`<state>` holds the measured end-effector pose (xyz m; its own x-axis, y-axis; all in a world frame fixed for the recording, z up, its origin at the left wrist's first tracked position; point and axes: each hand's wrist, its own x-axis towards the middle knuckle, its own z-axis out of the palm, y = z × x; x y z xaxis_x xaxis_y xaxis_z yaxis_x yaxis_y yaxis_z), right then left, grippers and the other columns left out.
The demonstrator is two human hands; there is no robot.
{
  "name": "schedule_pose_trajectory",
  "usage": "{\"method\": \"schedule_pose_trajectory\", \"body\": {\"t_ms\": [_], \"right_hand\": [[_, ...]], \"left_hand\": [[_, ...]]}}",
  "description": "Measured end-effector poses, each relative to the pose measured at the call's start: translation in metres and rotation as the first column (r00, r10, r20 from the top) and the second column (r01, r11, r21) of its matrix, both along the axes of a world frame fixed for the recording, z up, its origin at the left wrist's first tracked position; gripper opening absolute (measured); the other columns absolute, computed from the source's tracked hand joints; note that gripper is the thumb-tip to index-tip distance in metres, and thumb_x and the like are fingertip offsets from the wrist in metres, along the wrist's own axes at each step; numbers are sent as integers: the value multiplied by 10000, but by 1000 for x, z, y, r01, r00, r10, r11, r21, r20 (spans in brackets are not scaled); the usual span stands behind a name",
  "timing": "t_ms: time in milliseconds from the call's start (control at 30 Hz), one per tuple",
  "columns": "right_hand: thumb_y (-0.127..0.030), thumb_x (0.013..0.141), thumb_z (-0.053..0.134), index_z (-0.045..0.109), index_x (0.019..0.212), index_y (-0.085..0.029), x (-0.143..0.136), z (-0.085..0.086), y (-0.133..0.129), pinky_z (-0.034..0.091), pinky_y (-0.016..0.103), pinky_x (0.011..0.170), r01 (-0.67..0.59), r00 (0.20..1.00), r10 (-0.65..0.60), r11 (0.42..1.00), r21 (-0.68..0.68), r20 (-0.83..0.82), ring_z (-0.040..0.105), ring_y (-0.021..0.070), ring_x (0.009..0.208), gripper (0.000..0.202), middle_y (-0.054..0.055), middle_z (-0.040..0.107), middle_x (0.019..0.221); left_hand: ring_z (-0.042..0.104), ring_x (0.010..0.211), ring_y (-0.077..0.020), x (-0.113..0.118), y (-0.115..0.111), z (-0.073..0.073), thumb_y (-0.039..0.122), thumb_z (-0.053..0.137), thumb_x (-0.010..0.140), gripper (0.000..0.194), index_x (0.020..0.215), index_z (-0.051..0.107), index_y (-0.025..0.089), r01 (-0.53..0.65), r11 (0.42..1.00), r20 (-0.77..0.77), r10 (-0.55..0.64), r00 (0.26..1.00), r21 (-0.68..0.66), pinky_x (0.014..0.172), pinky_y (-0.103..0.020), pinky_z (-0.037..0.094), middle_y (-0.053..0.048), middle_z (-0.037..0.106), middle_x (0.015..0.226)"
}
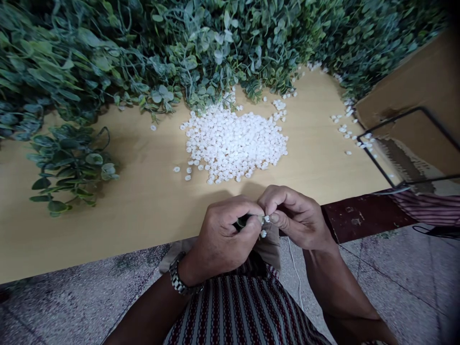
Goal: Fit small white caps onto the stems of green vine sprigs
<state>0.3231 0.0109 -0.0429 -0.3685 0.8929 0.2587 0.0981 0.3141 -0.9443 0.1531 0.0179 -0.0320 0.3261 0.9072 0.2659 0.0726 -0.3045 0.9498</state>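
Note:
Close together at the front edge of the table, my two hands meet at the fingertips. My left hand (230, 230), with a metal watch on its wrist, is closed around an artificial stem (241, 222); only a bit of dark green shows in its grip. A small white plastic piece (267, 218) sits between the fingertips, pinched by my right hand (296, 215). Just below it, another white piece (263, 234) hangs by the left thumb. A large heap of similar white pieces (237, 141) lies beyond my hands on the table.
A mass of artificial foliage (215, 48) covers the back of the wooden table (151, 191). One separate leafy sprig (68, 167) lies at left. At right stand a torn cardboard box (420, 91) and a black wire frame (375, 160), with loose white pieces beside them.

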Motion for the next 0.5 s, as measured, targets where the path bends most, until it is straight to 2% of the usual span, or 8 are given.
{"method": "schedule_pose_trajectory", "body": {"t_ms": [167,400,500], "right_hand": [[-194,867,532,548,817,-207,-2,1,-1,421,289,596,53,997,-55,998,31,47,502,140,655,54,3,518,703],[-134,860,515,547,853,-206,-7,-5,-4,417,280,589,108,990,-121,983,150,78,502,133,660,79,4,524,727],[-131,857,527,575,913,-209,-1,0,-3,443,294,615,77,992,-94,979,187,85,534,146,693,108,15,559,754]], "left_hand": [[521,518,-85,-1,-1,0,29,525,754,181,650,638,125,-2,1000,-31,2,1000,8,518,-202,439,-3,611,565],[546,550,-90,-2,1,-1,26,533,762,163,692,638,129,4,1000,-17,-4,1000,-7,529,-201,451,-6,621,605],[548,555,-93,-2,-4,-1,12,510,775,170,734,615,139,-21,997,23,19,1000,76,522,-210,458,-8,611,630]]}}
